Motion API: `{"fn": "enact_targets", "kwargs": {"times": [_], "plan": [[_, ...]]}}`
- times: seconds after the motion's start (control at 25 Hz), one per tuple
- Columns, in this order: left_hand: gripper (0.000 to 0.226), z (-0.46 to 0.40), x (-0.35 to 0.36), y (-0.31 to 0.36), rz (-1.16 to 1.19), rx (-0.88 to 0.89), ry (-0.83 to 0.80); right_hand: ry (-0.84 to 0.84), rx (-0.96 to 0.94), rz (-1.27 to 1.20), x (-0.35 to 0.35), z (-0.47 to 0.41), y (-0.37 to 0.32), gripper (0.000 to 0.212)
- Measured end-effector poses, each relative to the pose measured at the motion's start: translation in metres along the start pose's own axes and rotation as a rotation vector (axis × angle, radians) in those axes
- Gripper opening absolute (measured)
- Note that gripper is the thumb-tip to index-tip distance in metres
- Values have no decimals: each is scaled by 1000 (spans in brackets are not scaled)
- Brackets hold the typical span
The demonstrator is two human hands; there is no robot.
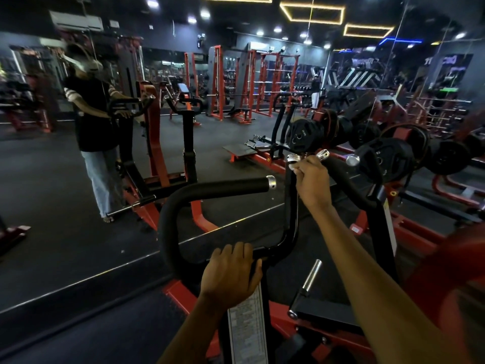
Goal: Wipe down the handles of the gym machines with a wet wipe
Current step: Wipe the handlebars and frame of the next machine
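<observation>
1. Nearest to me is my left hand [231,271]. Its fingers curl over the low bend of the black handlebar [168,224], at the near middle of the view, and it seems only to steady the machine.
2. Just under that hand, a white label with small print [248,329] runs down the black post. I cannot read it.
3. Farther away and to the right, my right hand [311,182] closes tightly around the top of the upright grip [291,203], just below its chrome cap [293,158].
4. A small pale bit shows at the fingertips, beside the cap. It may be the wet wipe, but I cannot tell for sure; the wipe is otherwise hidden inside the fist.
5. My judgement of the progress: the step in hand is the upright grip, at its top end. Nothing shows which grips are already clean, because no wet trace is visible.
6. Probably left to do are the long horizontal grip [231,186] to the left, the slanted grip [341,174] to the right, and the other machines far across the dark floor [65,248].
7. Containers: I see no wipe packet, bucket or bin anywhere. The only stored things are the black weight plates [304,139] on pegs at the far right.
8. On the far left, a mirror [39,158] shows a person standing at the same machine.
</observation>
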State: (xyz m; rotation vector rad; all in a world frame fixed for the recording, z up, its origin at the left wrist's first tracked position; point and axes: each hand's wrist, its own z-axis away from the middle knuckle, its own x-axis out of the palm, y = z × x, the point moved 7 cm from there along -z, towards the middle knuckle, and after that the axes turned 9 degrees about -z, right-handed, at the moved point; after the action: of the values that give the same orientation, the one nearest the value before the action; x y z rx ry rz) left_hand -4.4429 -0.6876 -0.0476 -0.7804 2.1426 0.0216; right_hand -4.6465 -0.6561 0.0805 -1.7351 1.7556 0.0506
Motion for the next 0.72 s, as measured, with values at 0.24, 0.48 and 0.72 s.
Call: {"fn": "enact_targets", "kwargs": {"times": [0.24,0.48,0.72], "plan": [[40,1,-3,1,2,5,19,1,17,-121,-3,50,4,19],[40,0,-3,1,31,4,9,48,18,-156,-4,102,-2,21],[39,-1,-2,0,61,-4,-14,86,39,-224,-8,141,-4,25]]}}
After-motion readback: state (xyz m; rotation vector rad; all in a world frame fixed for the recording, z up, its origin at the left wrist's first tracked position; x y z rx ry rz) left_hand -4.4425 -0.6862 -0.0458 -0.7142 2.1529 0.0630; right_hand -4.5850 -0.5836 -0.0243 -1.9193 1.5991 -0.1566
